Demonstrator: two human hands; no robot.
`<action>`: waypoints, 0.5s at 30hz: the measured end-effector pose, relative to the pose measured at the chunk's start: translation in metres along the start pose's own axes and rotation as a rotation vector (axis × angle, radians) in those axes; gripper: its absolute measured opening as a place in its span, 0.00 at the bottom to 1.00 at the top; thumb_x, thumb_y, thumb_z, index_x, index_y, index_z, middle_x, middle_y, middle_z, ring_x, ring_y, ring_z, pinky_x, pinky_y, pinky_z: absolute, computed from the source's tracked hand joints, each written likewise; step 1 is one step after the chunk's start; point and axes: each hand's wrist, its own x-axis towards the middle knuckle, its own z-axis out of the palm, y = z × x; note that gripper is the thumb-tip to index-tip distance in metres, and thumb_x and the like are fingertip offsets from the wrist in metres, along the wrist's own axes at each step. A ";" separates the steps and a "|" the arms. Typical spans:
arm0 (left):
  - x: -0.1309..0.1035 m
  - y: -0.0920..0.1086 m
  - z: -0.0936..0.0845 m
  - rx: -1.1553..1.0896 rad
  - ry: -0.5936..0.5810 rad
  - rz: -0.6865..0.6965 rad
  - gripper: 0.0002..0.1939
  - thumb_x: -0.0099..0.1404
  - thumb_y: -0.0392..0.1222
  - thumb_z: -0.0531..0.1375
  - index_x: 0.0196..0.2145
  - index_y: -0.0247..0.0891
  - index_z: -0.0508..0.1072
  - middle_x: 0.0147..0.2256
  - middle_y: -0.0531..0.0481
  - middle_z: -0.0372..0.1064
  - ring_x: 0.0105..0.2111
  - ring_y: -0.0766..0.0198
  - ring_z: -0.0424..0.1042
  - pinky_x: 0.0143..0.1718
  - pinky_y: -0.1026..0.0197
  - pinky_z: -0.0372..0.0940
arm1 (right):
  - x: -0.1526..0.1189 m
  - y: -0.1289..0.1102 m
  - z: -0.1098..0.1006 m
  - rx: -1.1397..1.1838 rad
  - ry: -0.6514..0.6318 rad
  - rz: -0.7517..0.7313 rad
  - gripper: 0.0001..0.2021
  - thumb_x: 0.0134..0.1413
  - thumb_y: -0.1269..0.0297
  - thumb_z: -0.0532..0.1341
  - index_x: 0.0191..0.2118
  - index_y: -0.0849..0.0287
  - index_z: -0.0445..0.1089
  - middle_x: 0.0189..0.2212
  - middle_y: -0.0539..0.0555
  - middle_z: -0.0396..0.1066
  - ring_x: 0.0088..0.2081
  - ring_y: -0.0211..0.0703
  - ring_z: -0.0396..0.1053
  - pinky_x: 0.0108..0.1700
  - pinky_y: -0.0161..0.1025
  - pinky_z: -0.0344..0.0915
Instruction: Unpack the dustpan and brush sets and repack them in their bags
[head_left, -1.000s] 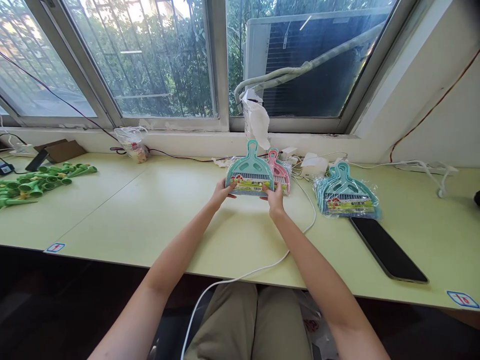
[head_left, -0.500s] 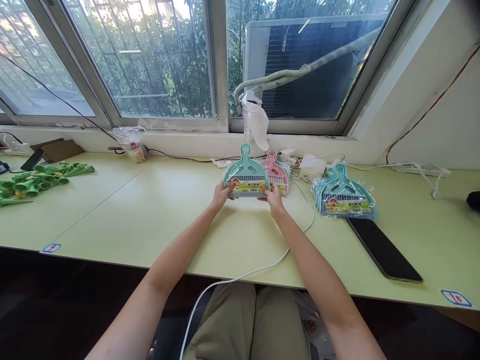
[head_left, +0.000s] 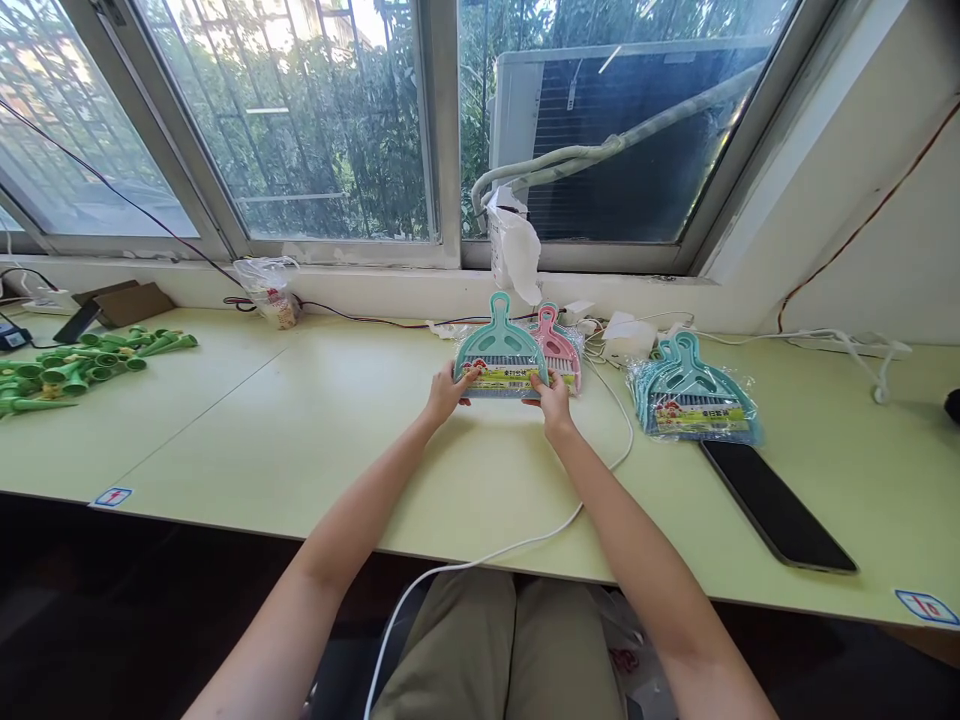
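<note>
1. The left hand (head_left: 447,392) and right hand (head_left: 553,397) each pinch a lower corner of the teal dustpan (head_left: 501,348), thumbs on the label strip and fingers curled under its edge.
2. The dustpan sits at the far middle of the table (head_left: 300,420), its looped handle pointing away toward the window sill.
3. Compared with a second ago, the dustpan sits lower and flatter and the hands have drawn slightly together along its bottom edge; it now seems to rest on or just above the table, though contact cannot be confirmed.
4. That suggests the set is being settled into place next to the pink dustpan (head_left: 559,343), which it partly overlaps on its right side.
5. To the right, apart from the hands, lies a stack of bagged teal dustpans (head_left: 694,395), with a dark phone (head_left: 776,505) just near of it.
6. A white cable (head_left: 525,545) runs from the table's near edge past the right wrist.
7. Green cones (head_left: 75,365) are heaped at the far left.
</note>
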 end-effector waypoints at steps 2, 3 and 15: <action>0.001 0.000 -0.003 -0.029 -0.092 -0.003 0.24 0.60 0.61 0.61 0.39 0.36 0.65 0.32 0.49 0.73 0.15 0.70 0.69 0.14 0.66 0.65 | 0.001 -0.001 -0.001 -0.002 0.022 -0.004 0.18 0.42 0.56 0.67 0.38 0.55 0.65 0.35 0.50 0.70 0.35 0.40 0.70 0.26 0.34 0.73; 0.002 -0.001 -0.004 -0.047 -0.137 -0.010 0.24 0.60 0.61 0.61 0.39 0.36 0.65 0.31 0.49 0.73 0.16 0.69 0.70 0.15 0.66 0.65 | 0.002 -0.001 -0.002 -0.007 0.032 -0.008 0.18 0.42 0.57 0.67 0.38 0.56 0.65 0.35 0.50 0.70 0.35 0.40 0.70 0.26 0.34 0.73; 0.004 -0.007 -0.002 -0.008 -0.057 -0.037 0.19 0.62 0.55 0.61 0.33 0.37 0.62 0.27 0.53 0.68 0.14 0.69 0.68 0.14 0.66 0.64 | -0.002 -0.003 -0.005 -0.590 0.045 -0.248 0.24 0.54 0.45 0.57 0.51 0.55 0.64 0.39 0.56 0.74 0.37 0.48 0.72 0.35 0.43 0.70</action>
